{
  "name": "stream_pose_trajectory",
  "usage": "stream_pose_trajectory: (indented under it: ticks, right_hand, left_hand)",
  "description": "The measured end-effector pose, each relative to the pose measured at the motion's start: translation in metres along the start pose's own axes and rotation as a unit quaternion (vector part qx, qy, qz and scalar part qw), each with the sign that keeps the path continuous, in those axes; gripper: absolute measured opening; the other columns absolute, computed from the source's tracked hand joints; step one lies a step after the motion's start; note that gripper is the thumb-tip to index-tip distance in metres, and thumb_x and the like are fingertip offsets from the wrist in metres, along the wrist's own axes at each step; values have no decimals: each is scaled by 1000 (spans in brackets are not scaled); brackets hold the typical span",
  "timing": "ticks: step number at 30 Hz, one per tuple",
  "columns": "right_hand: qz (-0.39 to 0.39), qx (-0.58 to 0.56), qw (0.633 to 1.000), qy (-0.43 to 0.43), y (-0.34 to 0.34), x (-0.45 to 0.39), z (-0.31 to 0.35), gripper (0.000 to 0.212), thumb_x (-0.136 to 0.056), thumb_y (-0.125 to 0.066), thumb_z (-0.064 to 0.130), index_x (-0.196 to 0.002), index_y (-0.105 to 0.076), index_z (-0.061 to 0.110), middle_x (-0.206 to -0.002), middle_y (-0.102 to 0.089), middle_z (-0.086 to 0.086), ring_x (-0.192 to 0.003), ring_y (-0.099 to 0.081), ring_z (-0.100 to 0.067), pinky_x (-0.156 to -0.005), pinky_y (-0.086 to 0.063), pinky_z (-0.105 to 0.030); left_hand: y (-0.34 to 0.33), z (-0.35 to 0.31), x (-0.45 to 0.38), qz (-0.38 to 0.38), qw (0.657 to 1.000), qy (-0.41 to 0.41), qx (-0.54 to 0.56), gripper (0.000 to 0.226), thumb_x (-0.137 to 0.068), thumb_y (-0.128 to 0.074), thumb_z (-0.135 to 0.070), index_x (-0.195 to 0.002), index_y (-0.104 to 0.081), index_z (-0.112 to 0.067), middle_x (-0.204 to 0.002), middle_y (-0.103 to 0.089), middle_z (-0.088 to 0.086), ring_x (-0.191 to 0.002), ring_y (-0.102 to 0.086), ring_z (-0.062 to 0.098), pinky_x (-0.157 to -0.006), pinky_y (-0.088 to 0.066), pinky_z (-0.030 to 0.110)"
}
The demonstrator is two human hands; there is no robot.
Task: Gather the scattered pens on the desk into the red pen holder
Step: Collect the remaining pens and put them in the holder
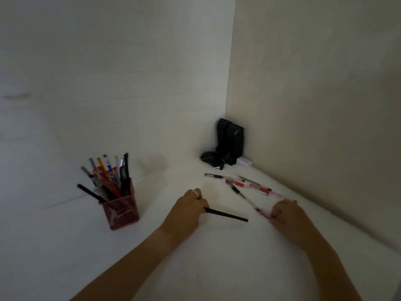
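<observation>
Black pen | left hand fingers clenched on it | right hand apparently pinching red pen

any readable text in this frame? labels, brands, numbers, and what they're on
None can be read.
Pens in the red pen holder: some barrels carry printed patterns, too small and blurred to read.
Small white box beside the black object in the corner: no legible print.
Loose pens on the desk: no markings legible.
</observation>
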State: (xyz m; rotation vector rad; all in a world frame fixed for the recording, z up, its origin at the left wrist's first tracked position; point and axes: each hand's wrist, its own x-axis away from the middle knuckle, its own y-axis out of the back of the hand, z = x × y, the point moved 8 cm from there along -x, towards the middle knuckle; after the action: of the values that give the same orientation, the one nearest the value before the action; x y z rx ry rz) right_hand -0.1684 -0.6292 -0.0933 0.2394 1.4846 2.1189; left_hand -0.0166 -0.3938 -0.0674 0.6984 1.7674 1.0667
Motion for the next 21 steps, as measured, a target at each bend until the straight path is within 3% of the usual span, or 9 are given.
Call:
stream_pose_trajectory:
  ticks: [2,5,8,12,15,21]
  right_hand:
    - [3,4,1000,15,3,3,14,35,-82,-76,21,-70,-50,41,-91,-57,6,-90,-57,-16,-74,-39,-16]
    - [-31,-35,997,58,15,3,59,16,-84,-76,27,-80,-62,36,-99,-58,10,-95,-54,-11,-84,-44,-25]
    - [-65,-146,981,109,31,2,131,11,-88,-72,19,-86,-65,27,-88,-62,10,-79,-59,-8,-68,-42,-16]
    - [-63,-312,938,137,34,-11,215,4,-92,-67,20,-90,-65,24,-83,-71,6,-81,-67,-9,-75,-53,-25]
    - [-85,-431,885,157,33,-22,268,8,-93,-64,13,-90,-62,20,-82,-72,1,-79,-72,-14,-76,-59,-34]
    - [-200,-446,852,189,40,-13,344,3,-97,-60,19,-96,-58,21,-86,-71,7,-81,-69,-9,-73,-56,-23]
  left_hand:
    - [22,1,6,-36,999,1,-24,24,-86,-62,-1,-97,-72,-20,-92,-56,-2,-86,-55,17,-70,-48,30]
    - [65,1,16,-110,989,-23,-98,31,-84,-46,-6,-92,-72,-21,-93,-59,-2,-85,-58,19,-78,-43,28]
    - [109,6,28,-160,968,-32,-188,32,-84,-39,-7,-92,-69,-16,-96,-59,5,-90,-60,26,-95,-45,40]
    - [167,24,42,-194,931,-2,-310,31,-78,-45,-1,-93,-68,-14,-103,-62,10,-98,-61,30,-109,-38,47]
    - [203,45,48,-191,910,8,-367,26,-80,-53,-1,-96,-68,-15,-106,-61,10,-102,-61,30,-113,-31,48]
    - [231,78,54,-130,897,23,-422,21,-76,-57,-5,-86,-72,-14,-108,-64,15,-104,-61,32,-114,-36,49]
